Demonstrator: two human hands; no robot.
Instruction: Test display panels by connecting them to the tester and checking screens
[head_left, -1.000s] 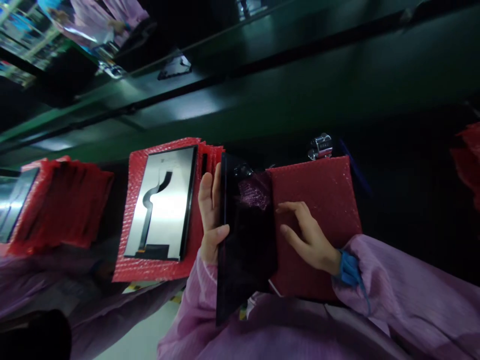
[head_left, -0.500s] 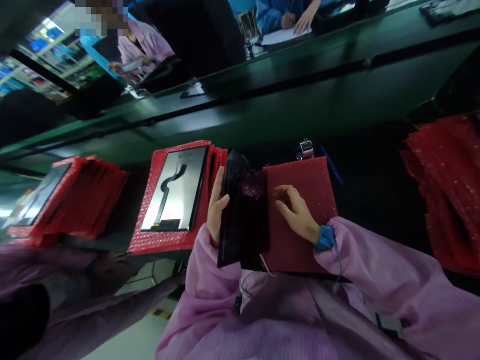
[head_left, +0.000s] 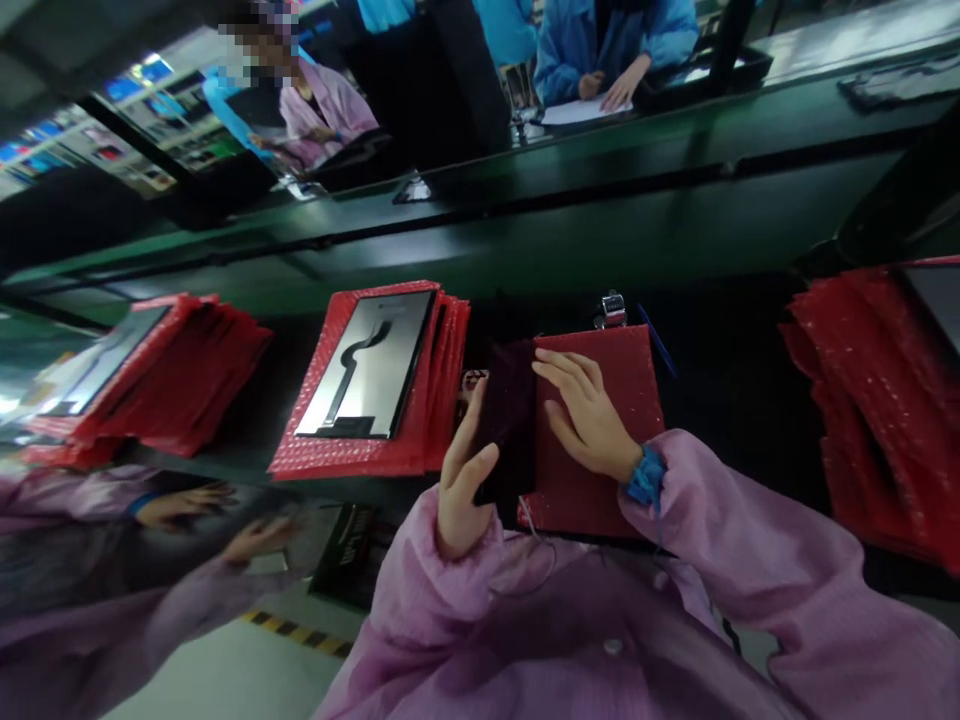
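Observation:
A dark, glossy screen panel (head_left: 510, 430) is tilted on edge in front of me. My left hand (head_left: 466, 490) holds it along its left edge, the thumb apart from the fingers. My right hand (head_left: 589, 415) is open, fingers stretched, over a flat red pad (head_left: 615, 490); its fingertips reach the panel's right edge. Whether they press on it is hard to tell. To the left, a screen with a silver back and a black ribbon cable (head_left: 371, 370) lies on a stack of red bubble-wrap sleeves (head_left: 300, 455).
Behind the pad stand a small metal tally counter (head_left: 613, 308) and a blue pen (head_left: 657, 342). More red sleeves are piled at the far left (head_left: 187, 390) and right (head_left: 862, 420). A co-worker's hands (head_left: 184, 505) are at lower left. A green ledge (head_left: 570, 230) runs across the back.
The panel has turned more edge-on and shifted slightly right with my left hand. My right hand has moved left, its fingers straightening toward the panel's edge. The whole view has shifted a little.

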